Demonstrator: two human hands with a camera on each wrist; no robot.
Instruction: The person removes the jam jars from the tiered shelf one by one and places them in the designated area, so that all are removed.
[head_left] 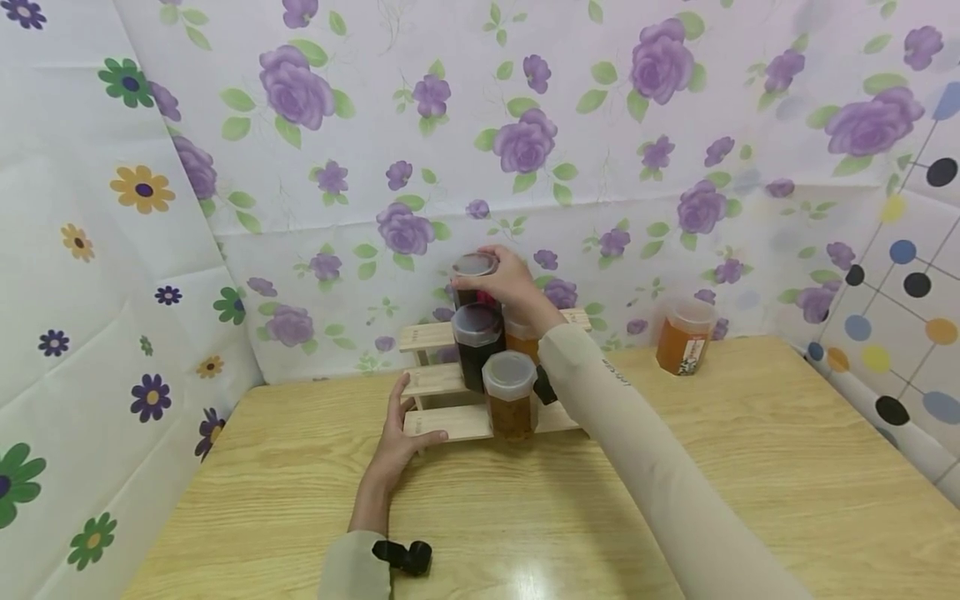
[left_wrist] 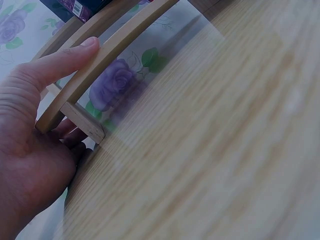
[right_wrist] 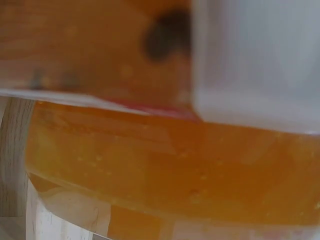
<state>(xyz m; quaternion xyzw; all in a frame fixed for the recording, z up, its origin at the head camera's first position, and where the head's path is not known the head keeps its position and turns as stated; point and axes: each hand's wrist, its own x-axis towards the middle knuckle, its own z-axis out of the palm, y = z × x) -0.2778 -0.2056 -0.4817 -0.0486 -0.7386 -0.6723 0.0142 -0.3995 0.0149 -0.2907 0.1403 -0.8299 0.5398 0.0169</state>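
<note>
We see the right hand (head_left: 512,282) gripping an upright dark jar (head_left: 474,265) on the wooden rack (head_left: 448,423), far and right of our left hand (head_left: 394,445) (gripping the rack's near-left end).

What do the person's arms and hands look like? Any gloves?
No gloves: the left hand and right hand are bare. The left sleeve and right sleeve are beige; small dark lettering marks the right sleeve. A black wrist camera sits at the left sleeve's end, and another black device shows beside the right sleeve.
</note>
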